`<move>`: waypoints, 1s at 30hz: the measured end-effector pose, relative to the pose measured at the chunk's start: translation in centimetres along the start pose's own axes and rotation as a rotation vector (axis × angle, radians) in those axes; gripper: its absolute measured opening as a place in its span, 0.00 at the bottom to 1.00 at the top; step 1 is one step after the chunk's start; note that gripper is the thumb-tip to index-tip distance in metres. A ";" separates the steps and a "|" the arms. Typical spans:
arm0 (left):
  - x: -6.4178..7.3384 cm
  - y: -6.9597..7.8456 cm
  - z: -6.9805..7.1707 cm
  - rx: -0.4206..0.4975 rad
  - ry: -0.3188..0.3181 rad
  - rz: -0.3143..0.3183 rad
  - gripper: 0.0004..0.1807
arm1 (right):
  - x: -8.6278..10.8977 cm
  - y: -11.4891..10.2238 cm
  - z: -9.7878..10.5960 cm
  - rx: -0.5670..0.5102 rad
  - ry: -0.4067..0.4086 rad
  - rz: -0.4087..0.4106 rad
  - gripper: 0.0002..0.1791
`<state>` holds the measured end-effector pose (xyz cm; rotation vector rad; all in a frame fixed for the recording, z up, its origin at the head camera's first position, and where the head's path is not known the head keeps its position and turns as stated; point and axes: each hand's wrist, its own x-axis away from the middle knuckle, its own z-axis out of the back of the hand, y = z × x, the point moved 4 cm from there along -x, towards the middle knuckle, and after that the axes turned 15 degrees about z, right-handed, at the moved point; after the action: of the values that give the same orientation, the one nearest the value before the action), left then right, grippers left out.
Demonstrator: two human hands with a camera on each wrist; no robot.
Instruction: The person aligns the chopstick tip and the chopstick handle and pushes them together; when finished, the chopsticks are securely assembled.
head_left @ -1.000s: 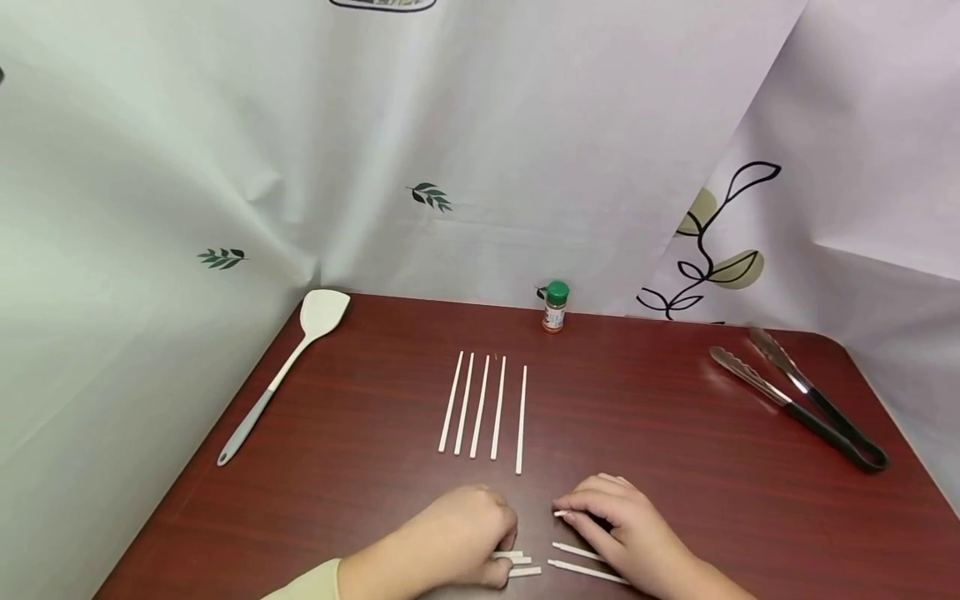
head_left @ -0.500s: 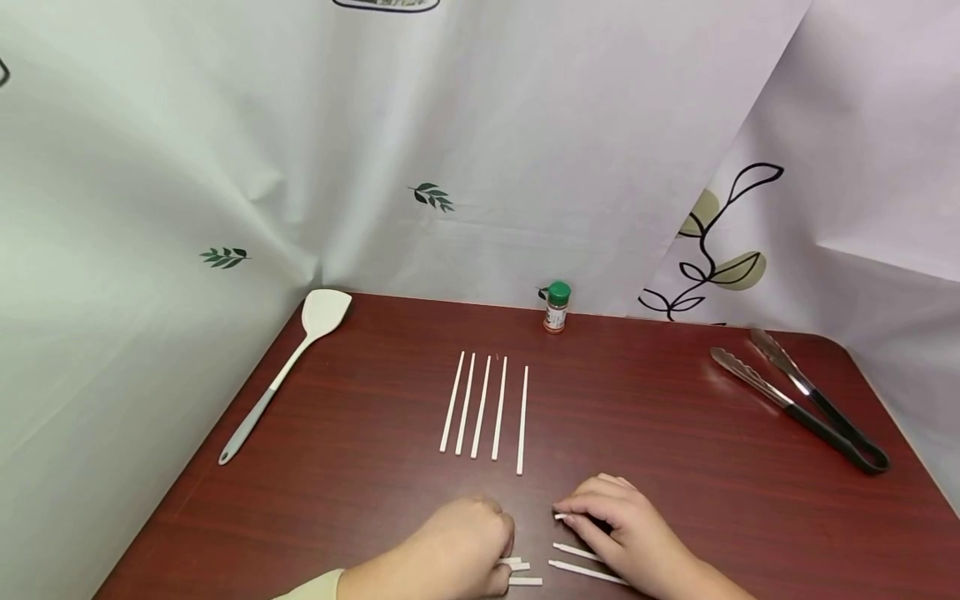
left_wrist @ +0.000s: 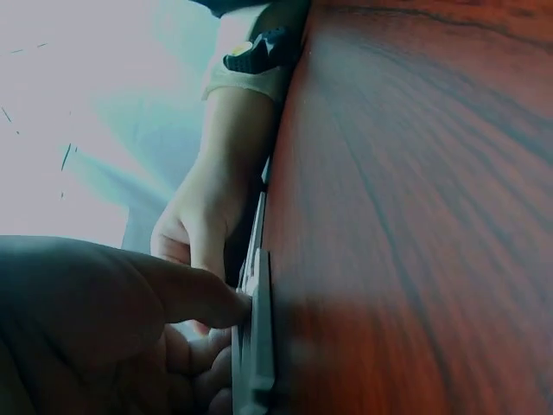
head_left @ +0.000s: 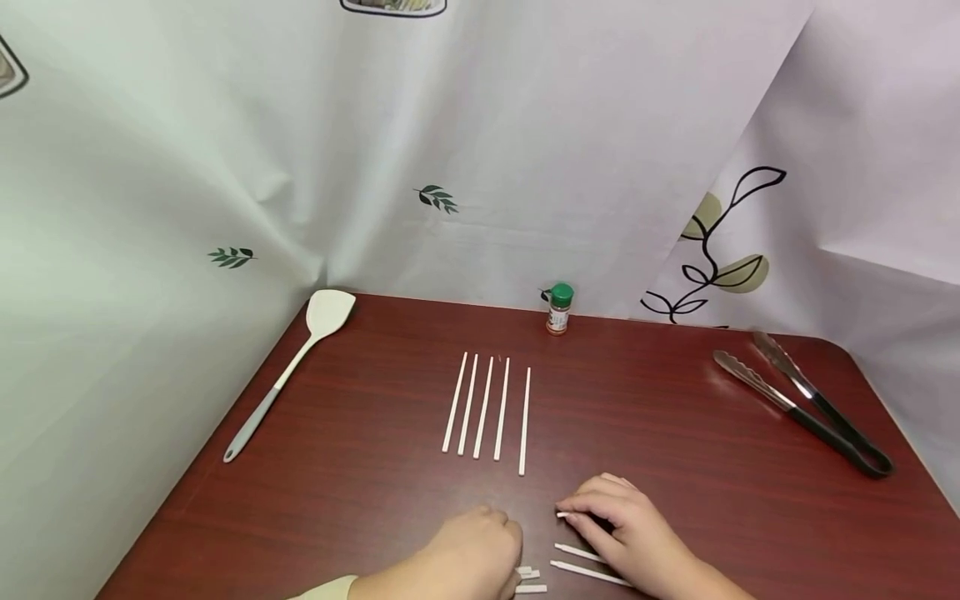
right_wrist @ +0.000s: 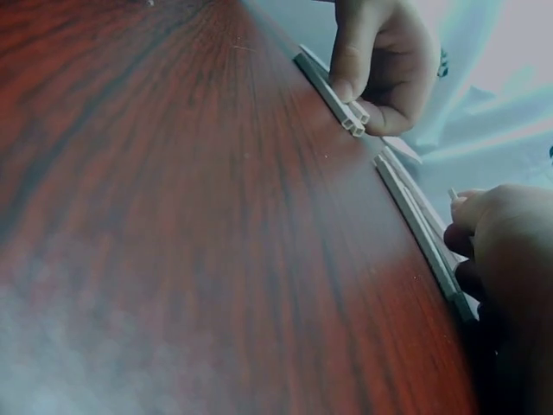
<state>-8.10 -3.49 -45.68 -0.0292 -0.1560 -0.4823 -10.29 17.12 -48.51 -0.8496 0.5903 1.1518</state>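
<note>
My left hand (head_left: pixel 476 546) is at the near edge of the view, fingers curled, at a small group of short white chopstick pieces (head_left: pixel 531 589). In the right wrist view its thumb and fingers pinch at these pieces (right_wrist: pixel 333 93), whose square ends look hollow. My right hand (head_left: pixel 626 529) rests on the table and pinches another white chopstick piece (head_left: pixel 562 515) between thumb and forefinger; only its tip shows. Under that hand lie two more chopstick pieces (head_left: pixel 588 572) with narrowed tips, pointing toward the left-hand group.
Several long white chopsticks (head_left: pixel 480 408) lie side by side at mid-table. A white spatula (head_left: pixel 328 315) with a grey handle is at left, a green-capped spice jar (head_left: pixel 558 310) at the back, and metal tongs (head_left: pixel 806 400) at right. A white curtain (head_left: pixel 487 125) hangs behind the dark red table (head_left: pixel 637 400).
My left hand has moved slightly toward the near edge and right, and the chopstick pieces at it have shifted nearer too. My right hand has stayed in place with its piece.
</note>
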 end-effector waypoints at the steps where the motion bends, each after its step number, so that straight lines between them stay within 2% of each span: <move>1: 0.0 -0.1 0.0 0.005 -0.016 -0.007 0.14 | 0.0 0.0 0.0 -0.001 0.002 -0.002 0.11; 4: -0.1 -0.3 0.2 0.070 -0.022 -0.023 0.14 | -0.1 0.1 0.0 -0.002 0.011 -0.012 0.08; 6: -0.3 -0.6 0.5 0.141 0.005 -0.022 0.13 | -0.1 0.1 0.2 0.014 0.023 -0.041 0.07; 10: -1.1 -1.2 1.2 0.333 0.133 -0.014 0.10 | -0.2 0.2 0.7 0.078 0.052 -0.155 0.08; 13: -1.8 -1.5 1.1 0.435 0.234 -0.053 0.07 | 0.0 0.3 1.1 0.142 0.077 -0.246 0.11; 16: -2.4 -1.8 0.3 0.521 0.289 -0.098 0.04 | 0.1 0.3 1.3 0.157 0.105 -0.272 0.13; 20: -3.0 -2.0 -0.8 0.650 0.332 -0.150 0.02 | 0.1 0.1 1.0 0.079 0.138 -0.202 0.18; 26: -3.4 -2.1 -1.0 0.805 0.378 -0.238 0.06 | -0.8 -0.4 0.8 -0.136 0.155 0.056 0.10; 28: -3.4 -2.1 -1.1 0.839 0.380 -0.243 0.06 | -1.0 -0.5 0.8 -0.146 0.157 0.088 0.08; 30: -3.4 -2.2 -1.3 0.855 0.382 -0.242 0.07 | -0.9 -0.4 0.7 -0.137 0.161 0.088 0.08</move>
<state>-11.88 -3.97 -47.46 0.9225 0.0200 -0.6213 -10.19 17.14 -47.29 -1.0488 0.6921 1.2212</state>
